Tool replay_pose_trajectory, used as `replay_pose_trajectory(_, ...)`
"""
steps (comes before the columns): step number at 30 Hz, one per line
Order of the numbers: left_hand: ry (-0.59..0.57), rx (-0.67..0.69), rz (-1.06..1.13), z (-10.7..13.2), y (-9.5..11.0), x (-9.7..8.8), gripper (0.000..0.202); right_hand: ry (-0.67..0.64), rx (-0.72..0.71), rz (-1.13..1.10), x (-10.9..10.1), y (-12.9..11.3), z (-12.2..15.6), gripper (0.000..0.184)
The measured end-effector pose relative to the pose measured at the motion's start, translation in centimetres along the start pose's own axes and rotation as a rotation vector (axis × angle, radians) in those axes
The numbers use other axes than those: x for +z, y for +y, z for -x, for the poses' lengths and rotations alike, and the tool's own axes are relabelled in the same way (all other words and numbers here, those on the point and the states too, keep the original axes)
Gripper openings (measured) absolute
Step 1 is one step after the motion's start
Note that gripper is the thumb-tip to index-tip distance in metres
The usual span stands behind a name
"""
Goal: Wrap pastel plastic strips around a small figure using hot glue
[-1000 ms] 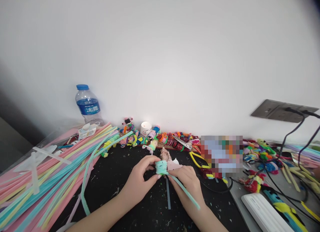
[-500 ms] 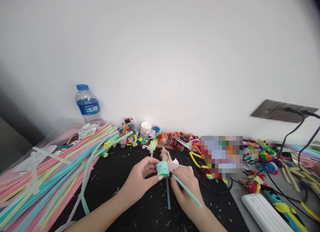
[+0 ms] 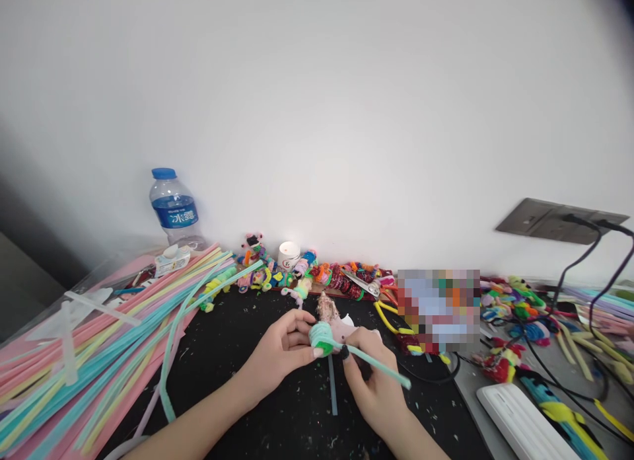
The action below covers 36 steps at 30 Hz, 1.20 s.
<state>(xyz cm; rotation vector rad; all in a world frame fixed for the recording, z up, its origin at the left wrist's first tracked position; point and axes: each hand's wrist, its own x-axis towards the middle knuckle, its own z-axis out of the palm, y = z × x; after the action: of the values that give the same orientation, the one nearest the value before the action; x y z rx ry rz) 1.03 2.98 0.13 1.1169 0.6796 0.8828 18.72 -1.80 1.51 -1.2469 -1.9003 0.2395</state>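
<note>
One mint coil [image 3: 321, 334] is being held over the counter [image 3: 212, 334] by the curled fingers [image 3: 297, 316] of the left hand [image 3: 276, 351], its tail [image 3: 387, 369] being pinched by the right hand [image 3: 377, 390]; a gentle grip around its windings is probably being called for, the coil likely being light and squashable.

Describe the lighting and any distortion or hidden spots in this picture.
Head view: the wall is brightest around its middle, dimmer toward the left edge; the top right corner is dark; a blocky mosaic masks an area beyond the right hand; the slanted socket plate suggests lens distortion.
</note>
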Motion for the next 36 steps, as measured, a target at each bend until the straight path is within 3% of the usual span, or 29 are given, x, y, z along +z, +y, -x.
replay_pose_trajectory(12, -0.142, 0.097, -0.338, 0.86, 0.29, 0.01, 0.019, 0.040, 0.133, -0.049, 0.20, 0.28, 0.36, 0.008)
replay_pose_trajectory(19, -0.133, 0.096, -0.210, 0.53, -0.03, -0.16, 0.016, 0.011, 0.159, -0.075, 0.21, 0.14, 0.15, 0.009)
replay_pose_trajectory(24, -0.093, 0.083, -0.223, 0.33, -0.22, -0.60, 0.015, 0.018, 0.123, -0.148, -0.06, -0.07, -0.10, 0.010)
replay_pose_trajectory(36, -0.062, 0.083, -0.204, 0.07, 0.01, -0.58, 0.012, -0.074, 0.195, -0.232, 0.13, -0.17, -0.12, 0.010)
